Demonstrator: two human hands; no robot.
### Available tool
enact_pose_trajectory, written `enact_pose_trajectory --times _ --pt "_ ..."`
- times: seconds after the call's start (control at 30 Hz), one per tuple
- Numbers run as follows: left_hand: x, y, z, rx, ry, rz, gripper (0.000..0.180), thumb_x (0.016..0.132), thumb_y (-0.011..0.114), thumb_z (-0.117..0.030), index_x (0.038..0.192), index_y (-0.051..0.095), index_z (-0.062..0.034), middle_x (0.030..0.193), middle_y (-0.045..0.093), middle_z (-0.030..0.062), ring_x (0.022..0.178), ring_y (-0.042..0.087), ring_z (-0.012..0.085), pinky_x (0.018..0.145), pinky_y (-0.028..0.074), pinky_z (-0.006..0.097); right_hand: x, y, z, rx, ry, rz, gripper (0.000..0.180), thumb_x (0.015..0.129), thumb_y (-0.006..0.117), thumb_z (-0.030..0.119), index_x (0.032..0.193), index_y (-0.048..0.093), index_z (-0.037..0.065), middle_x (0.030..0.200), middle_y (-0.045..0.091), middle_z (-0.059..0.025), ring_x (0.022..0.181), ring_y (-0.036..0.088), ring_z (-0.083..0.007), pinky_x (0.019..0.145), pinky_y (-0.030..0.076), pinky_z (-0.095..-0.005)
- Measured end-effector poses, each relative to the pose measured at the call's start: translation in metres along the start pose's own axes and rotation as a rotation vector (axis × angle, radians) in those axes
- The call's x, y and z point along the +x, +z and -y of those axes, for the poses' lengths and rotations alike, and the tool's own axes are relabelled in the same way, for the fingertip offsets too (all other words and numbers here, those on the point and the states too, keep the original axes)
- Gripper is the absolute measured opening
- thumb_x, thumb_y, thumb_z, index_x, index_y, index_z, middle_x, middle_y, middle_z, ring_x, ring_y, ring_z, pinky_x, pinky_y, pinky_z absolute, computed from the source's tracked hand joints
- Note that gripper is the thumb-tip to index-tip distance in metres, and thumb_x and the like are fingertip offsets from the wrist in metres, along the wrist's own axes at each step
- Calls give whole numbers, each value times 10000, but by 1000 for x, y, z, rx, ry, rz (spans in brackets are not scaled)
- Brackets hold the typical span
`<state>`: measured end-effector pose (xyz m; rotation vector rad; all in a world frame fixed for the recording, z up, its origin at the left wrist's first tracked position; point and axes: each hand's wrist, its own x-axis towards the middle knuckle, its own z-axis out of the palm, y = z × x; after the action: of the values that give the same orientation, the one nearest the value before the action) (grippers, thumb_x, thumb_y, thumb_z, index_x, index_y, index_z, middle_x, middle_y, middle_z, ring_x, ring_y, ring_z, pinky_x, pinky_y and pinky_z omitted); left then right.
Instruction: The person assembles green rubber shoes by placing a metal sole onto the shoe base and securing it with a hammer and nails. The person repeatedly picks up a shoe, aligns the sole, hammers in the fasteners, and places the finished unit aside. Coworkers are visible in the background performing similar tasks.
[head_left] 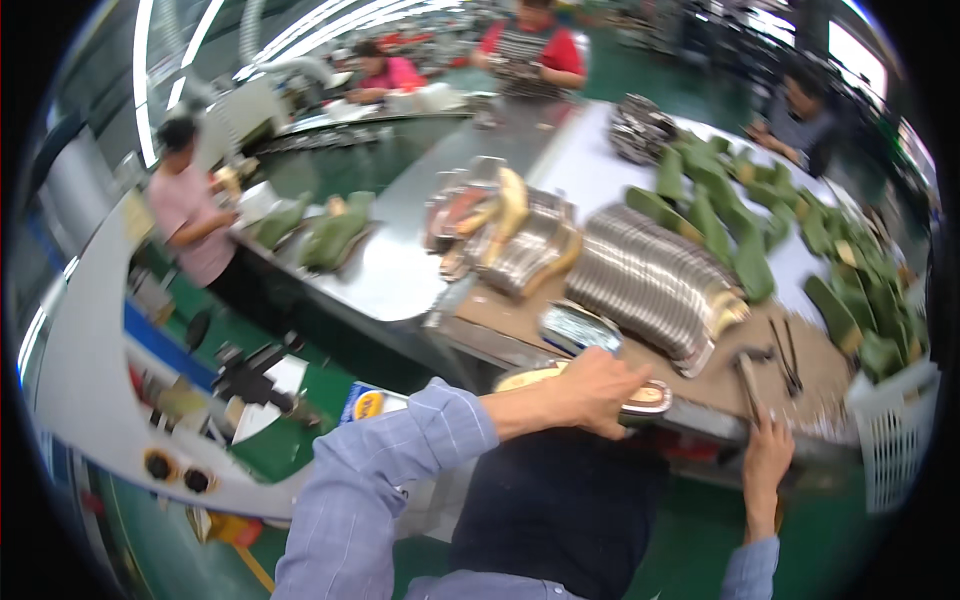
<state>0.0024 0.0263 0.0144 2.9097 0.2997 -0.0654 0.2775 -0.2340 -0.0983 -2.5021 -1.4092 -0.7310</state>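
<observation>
My left hand (pixel 598 392) is closed over the middle of a sole-shaped piece (pixel 650 397) at the bench's near edge. The piece has a cream inner face and a pale rim; its middle is hidden under my hand. Just beyond it lies an open oblong tin (pixel 580 328) with shiny, silvery contents. To the right, my right hand (pixel 768 448) is wrapped around the handle of a hammer (pixel 750 378). The hammer head points away from me on the brown board. A pair of pincers (pixel 787 358) lies right of the head, apart from my hand.
A long row of stacked shiny-edged soles (pixel 655 275) and another stack (pixel 530 235) stand behind the tin. Many green shoe lasts (pixel 740 235) cover the right side. A white basket (pixel 893 430) stands at the right edge, a large machine (pixel 90 350) at left. Several people work around the benches.
</observation>
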Motion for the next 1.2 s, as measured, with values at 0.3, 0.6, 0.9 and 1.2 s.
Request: enact_pose_trajectory --times 0.3,0.6,0.9,1.2 --pt "-164 -74 179 -691 -419 -1619 398 829 804 -138 1156 615 -14 1056 681 68 921 657 146 811 529 277 1 13 10 75 44 -3 398 960 555 74 1358 557 90 1139 548 -170 1080 531 -374 901 432 -484" --pt "-258 59 334 -592 -1406 -1278 665 713 832 -349 1153 540 55 1104 665 234 990 676 352 889 522 413 4 22 11 10 24 6 392 976 531 70 1367 548 71 1155 553 -172 1104 529 -374 906 436 -472" --pt "-247 35 370 -192 -1474 -1046 699 802 756 -378 1275 428 19 1196 631 283 1114 617 460 967 472 503 1 24 8 -36 28 39 396 989 510 78 1383 532 56 1152 557 -182 1083 537 -378 887 442 -466" --pt "-148 -14 307 425 -643 -1094 511 792 531 130 1262 597 -59 1166 661 153 1109 624 340 923 489 431 13 11 24 -39 -16 -14 341 947 530 72 1282 593 60 1051 577 -146 960 556 -346 800 449 -450"
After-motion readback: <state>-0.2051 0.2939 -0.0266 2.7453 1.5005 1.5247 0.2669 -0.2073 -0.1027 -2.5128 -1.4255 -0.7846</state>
